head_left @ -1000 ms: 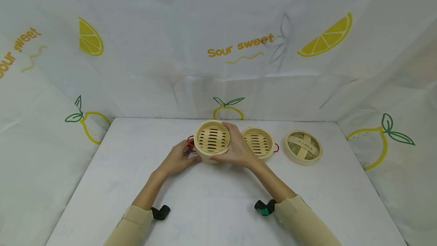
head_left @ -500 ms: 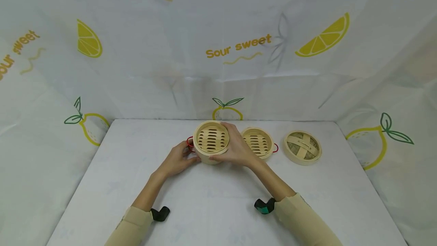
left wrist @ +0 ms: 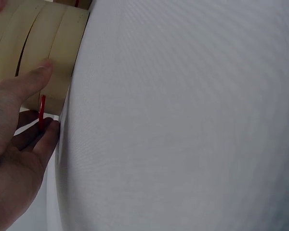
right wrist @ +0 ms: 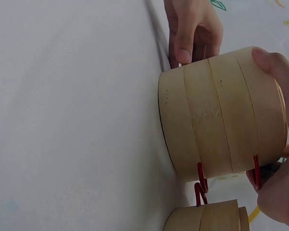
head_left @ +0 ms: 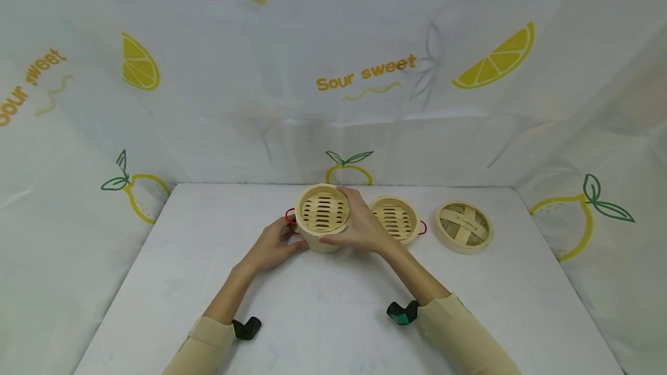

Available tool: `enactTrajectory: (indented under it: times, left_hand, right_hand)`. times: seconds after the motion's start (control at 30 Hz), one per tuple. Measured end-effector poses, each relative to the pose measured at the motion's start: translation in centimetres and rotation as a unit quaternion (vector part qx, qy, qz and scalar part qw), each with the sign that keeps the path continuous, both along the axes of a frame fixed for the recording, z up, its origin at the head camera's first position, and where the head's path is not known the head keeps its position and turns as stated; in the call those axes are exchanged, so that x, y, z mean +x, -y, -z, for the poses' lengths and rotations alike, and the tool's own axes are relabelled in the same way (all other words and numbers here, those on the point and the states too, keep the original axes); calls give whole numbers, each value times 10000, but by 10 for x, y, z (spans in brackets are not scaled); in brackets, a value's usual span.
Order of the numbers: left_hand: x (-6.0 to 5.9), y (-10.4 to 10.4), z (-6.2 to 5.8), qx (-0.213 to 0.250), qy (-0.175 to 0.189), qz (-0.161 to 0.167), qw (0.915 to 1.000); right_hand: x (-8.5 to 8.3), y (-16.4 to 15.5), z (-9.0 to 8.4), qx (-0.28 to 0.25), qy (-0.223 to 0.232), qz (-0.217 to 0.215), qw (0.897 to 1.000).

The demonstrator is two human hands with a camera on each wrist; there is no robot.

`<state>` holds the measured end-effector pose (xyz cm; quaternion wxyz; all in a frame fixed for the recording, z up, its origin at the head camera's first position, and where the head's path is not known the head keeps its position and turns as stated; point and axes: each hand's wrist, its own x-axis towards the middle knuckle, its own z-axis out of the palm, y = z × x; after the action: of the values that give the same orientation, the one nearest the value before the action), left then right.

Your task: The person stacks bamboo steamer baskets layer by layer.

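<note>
Two round bamboo steamer baskets stand stacked at the back of the table. The upper basket [head_left: 323, 213] has a slatted base, and my right hand [head_left: 363, 225] grips its rim, thumb in front and fingers behind. Beneath it is the lower basket [right wrist: 177, 115], resting on the table. My left hand [head_left: 272, 245] holds this one from the left, its thumb against the wall and its fingers about the red handle [left wrist: 42, 111]. The left wrist view shows a thin dark gap [left wrist: 23, 54] between the tiers on one side. The fingertips behind the stack are hidden.
A third steamer basket [head_left: 394, 220] with a red handle sits just right of the stack, partly behind my right hand. Further right lies a woven bamboo lid [head_left: 464, 227]. A white cloth [head_left: 312, 317] covers the table, and a lemon-printed sheet [head_left: 234, 132] hangs behind.
</note>
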<state>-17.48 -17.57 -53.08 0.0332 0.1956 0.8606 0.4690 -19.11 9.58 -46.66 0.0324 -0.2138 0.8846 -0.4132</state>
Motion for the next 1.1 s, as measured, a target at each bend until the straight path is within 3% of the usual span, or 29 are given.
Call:
enactTrajectory:
  times: [1.1]
  left_hand:
    - [0,1,-1,0,26,39,10000]
  right_hand:
    - [-4,-5,1,248,102,-240,9994]
